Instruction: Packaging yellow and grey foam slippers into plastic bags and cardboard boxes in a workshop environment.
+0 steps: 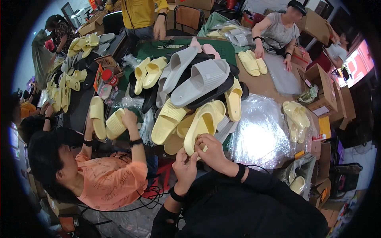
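Note:
A yellow slide slipper (201,123) is tilted up before me at the near edge of a slipper pile. My left hand (185,169) has closed fingers pinching its near end from the left. Against the same end, my right hand (215,153) is closed too, fingertips by the rim. Something small and pale shows at those fingertips, too small to name. Another yellow slipper (170,120) lies just left of it, and one more yellow slipper (234,99) leans on the pile to the right. Large grey slippers (200,84) top the heap, over black ones.
Clear plastic bags (260,131) are stacked at my right, beside a bagged yellow pair (296,121). Cardboard boxes (323,91) line the right edge. A co-worker in orange (111,180) sits close on my left, handling yellow slippers. More people work across the table (222,45).

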`<state>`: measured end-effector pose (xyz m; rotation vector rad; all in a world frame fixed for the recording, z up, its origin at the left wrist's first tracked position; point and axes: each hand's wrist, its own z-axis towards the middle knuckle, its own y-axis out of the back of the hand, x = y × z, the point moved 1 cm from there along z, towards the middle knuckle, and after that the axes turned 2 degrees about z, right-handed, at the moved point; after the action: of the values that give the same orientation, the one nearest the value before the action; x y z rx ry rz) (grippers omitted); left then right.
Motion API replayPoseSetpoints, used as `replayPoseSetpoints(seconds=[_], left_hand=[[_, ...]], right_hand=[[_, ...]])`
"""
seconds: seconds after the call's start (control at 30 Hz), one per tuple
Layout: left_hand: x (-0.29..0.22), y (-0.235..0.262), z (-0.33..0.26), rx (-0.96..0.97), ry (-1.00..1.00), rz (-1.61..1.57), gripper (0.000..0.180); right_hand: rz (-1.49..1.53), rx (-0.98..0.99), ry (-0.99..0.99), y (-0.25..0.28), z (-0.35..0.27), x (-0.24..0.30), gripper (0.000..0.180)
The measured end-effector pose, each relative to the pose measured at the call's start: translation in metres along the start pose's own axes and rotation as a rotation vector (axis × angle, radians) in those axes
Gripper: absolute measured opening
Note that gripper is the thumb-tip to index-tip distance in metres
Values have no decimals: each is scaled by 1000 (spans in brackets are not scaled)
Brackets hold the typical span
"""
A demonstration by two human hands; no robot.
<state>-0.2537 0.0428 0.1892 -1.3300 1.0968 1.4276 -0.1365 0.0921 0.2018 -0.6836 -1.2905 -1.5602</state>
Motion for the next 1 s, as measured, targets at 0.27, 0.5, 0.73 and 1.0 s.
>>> replayPoseSetpoints(seconds=[0.27, 0.5, 0.73, 1.0], left_hand=[[1, 4, -1, -4, -12, 5, 28], [1, 1, 0, 1, 17, -76, 29], [1, -1, -1, 14, 10, -9, 31], [2, 0, 0, 21, -11, -17, 31]], right_hand=[[39, 33, -191, 3, 3, -3, 13], [51, 24, -30, 8, 1, -4, 16], [9, 6, -14, 6, -1, -5, 16], [-51, -25, 71, 2, 0, -1, 14]])
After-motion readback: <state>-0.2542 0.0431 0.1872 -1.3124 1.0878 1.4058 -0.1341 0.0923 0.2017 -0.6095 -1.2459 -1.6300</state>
